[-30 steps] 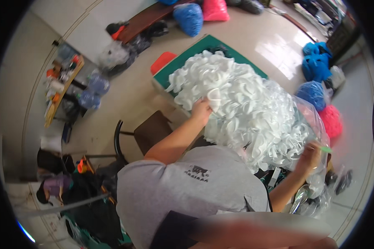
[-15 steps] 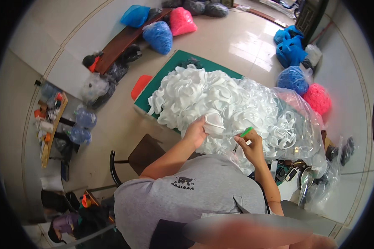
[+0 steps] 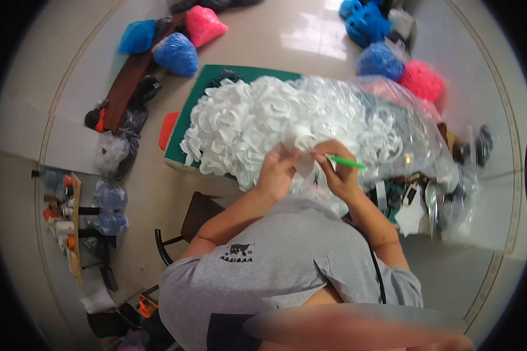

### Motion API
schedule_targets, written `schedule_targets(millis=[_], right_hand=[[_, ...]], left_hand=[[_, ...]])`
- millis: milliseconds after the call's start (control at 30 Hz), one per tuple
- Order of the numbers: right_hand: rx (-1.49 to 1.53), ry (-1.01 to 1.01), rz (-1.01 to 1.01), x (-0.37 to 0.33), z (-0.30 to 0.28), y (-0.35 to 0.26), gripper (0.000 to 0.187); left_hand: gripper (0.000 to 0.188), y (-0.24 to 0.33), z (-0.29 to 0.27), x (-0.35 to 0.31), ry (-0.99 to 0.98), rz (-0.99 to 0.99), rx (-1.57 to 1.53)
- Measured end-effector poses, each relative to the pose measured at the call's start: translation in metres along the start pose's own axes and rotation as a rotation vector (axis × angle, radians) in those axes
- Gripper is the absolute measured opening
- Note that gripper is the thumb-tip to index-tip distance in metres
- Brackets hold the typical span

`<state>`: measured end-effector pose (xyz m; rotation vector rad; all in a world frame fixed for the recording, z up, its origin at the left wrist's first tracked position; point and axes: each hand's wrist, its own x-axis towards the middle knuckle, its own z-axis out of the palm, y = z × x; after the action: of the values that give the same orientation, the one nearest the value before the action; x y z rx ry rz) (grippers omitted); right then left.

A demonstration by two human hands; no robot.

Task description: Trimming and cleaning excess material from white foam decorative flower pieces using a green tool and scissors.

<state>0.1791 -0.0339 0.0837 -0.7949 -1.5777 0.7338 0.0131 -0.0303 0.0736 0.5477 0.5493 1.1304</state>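
Both hands meet over a heap of white, curved fabric pieces [image 3: 234, 120] on the green table. My left hand [image 3: 276, 174] is closed on the near-left edge of a white cup-shaped fabric piece [image 3: 304, 167]. Against its right side, the fingertips of my right hand [image 3: 341, 178] pinch together. That hand also holds a slim green-handled tool [image 3: 350, 162], whose handle sticks out to the right. The tool's working end is hidden by the fingers, so its exact kind cannot be made out.
Clear plastic sheeting [image 3: 433, 140] covers the heap's right end. Small tools and a white card [image 3: 411, 215] lie near the table's right front. A brown chair [image 3: 202, 213] stands at the left front. Blue and pink bags [image 3: 177, 54] sit around the floor, with water jugs [image 3: 111, 196] far left.
My right hand has moved left to the white piece, and the green handle has swung to point right. The piece has tilted between both hands. The whole view has shifted.
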Motion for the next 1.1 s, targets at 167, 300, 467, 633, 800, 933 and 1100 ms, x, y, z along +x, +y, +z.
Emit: schedule_targets(millis=[167, 300, 467, 633, 800, 933, 1100], right_hand=[[0.070, 0.151, 0.037, 0.005, -0.003, -0.006, 0.008], [-0.104, 0.049, -0.123, 0.005, -0.006, -0.009, 0.011], [-0.166, 0.016, -0.152, 0.002, -0.008, -0.014, 0.015], [-0.256, 0.007, -0.134, 0.006, -0.010, -0.018, 0.024], [-0.327, 0.108, -0.173, -0.002, -0.015, 0.015, 0.023], [-0.004, 0.555, -0.010, 0.015, -0.052, 0.033, 0.017], [0.438, 0.730, 0.228, 0.015, -0.079, 0.047, 0.017]], left_hand=[[0.034, 0.006, 0.012, 0.000, -0.003, 0.040, -0.020], [0.034, 0.004, 0.016, -0.002, -0.038, 0.064, 0.042], [0.033, -0.002, 0.013, -0.005, -0.012, 0.082, 0.051], [0.031, -0.009, -0.003, 0.000, 0.087, 0.152, 0.221], [0.029, -0.007, -0.006, 0.002, 0.066, 0.190, 0.349], [0.031, -0.002, -0.060, 0.004, -0.213, 0.125, 0.118], [0.043, 0.010, -0.051, -0.009, -0.438, -0.103, 0.200]])
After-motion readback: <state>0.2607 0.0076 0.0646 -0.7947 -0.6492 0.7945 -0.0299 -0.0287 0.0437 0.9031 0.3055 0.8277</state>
